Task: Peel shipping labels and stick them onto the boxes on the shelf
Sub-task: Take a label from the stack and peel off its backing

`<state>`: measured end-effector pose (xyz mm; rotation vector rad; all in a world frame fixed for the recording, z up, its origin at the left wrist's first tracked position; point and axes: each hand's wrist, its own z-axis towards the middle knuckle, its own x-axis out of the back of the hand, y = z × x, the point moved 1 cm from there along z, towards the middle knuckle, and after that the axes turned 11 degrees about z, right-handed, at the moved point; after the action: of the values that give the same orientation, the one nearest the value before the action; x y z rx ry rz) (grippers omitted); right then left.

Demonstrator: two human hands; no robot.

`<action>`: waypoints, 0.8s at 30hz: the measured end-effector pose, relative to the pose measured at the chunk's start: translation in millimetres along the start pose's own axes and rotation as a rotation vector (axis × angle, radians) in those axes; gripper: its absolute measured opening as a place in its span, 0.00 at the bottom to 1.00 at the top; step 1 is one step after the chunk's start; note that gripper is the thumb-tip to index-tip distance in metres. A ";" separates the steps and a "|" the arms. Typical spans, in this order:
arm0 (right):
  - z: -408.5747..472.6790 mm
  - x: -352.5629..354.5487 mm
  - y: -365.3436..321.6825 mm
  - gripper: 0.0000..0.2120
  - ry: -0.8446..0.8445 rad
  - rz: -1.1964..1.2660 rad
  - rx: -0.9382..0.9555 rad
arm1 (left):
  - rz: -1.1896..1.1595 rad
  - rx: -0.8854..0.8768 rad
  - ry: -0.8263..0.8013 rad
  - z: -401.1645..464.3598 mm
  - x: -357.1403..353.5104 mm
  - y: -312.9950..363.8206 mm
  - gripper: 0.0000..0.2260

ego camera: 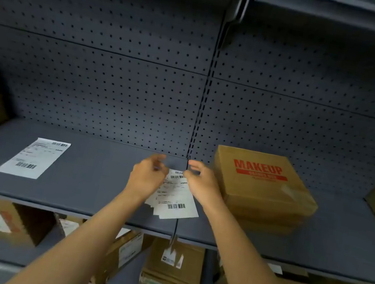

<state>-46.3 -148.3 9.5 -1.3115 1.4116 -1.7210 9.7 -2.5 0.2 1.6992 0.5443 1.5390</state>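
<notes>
Two hands, left hand point(149, 172) and right hand point(202, 181), pinch the top corner of thin, floppy, sticky labels point(175, 201) between them.

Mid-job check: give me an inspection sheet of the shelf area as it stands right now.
Surface: grey metal shelf, bare between the items.
Job's things: stack of labels at the shelf's front centre, both hands at its top edge; single label sheet lying flat to the left; MAKEUP box on the right, top bare of labels, on another flat box.
Clutter: nothing seen.
Hands: left hand and right hand pinch the stack's top; exact grip blurred.
Cables: nothing seen.
Surroundings: pegboard back panel; lower shelf boxes, several already labelled; box edges at far left and right.
</notes>
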 end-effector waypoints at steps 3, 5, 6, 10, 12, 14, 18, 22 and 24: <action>-4.9 -7.5 7.8 0.21 -0.021 -0.065 -0.092 | 0.049 0.034 -0.063 2.9 -8.2 -11.7 0.12; -8.1 -12.8 16.4 0.19 -0.053 -0.098 -0.157 | 0.085 0.048 -0.102 4.5 -14.1 -19.2 0.10; -8.2 -14.9 18.9 0.19 -0.062 -0.108 -0.174 | 0.093 0.055 -0.111 5.2 -15.5 -20.7 0.10; -7.7 -20.9 26.9 0.16 -0.053 -0.117 -0.164 | 0.084 0.074 -0.129 10.7 -18.4 -30.0 0.11; -5.7 -24.0 29.5 0.15 -0.043 -0.110 -0.158 | 0.055 0.095 -0.139 13.6 -17.4 -32.0 0.14; -5.4 -26.2 30.6 0.15 -0.037 -0.117 -0.149 | 0.000 0.119 -0.133 16.8 -17.9 -35.0 0.16; -5.2 -27.5 33.5 0.15 -0.036 -0.143 -0.139 | -0.092 0.158 -0.036 19.8 -19.9 -38.4 0.17; -3.8 -29.2 38.5 0.15 -0.039 -0.133 -0.150 | -0.167 0.153 0.009 22.2 -20.0 -37.9 0.20; -2.8 -28.8 39.5 0.14 -0.031 -0.125 -0.147 | -0.174 0.147 -0.002 23.4 -20.5 -37.4 0.23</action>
<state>-44.4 -133.9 -37.2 -1.5286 1.4903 -1.6951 35.3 -0.7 -41.1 1.7128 0.7993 1.4018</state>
